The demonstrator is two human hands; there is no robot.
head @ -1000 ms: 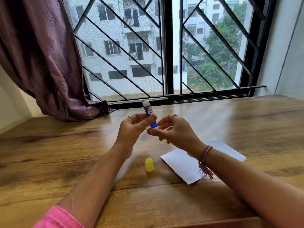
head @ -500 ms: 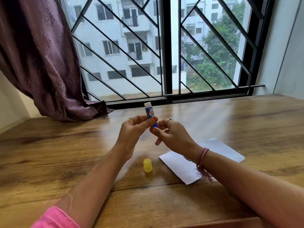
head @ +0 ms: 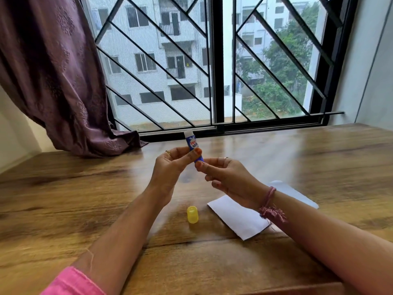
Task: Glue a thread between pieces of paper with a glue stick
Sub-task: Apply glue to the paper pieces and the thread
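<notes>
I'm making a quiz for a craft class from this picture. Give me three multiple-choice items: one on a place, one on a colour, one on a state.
1. Where does the cap lie?
A. on the paper
B. on the table, left of the paper
C. on the window sill

2. What colour is the cap?
A. red
B. white
C. yellow

3. What state is the glue stick in?
A. uncapped and held up in the hands
B. capped and lying on the table
C. uncapped and pressed on the paper

Answers:
1 B: the cap rests on the bare table, apart from the paper.
2 C: it is clear yellow.
3 A: the left hand grips the glue stick, the right hand pinches its lower end, and the white tip is bare.
</notes>
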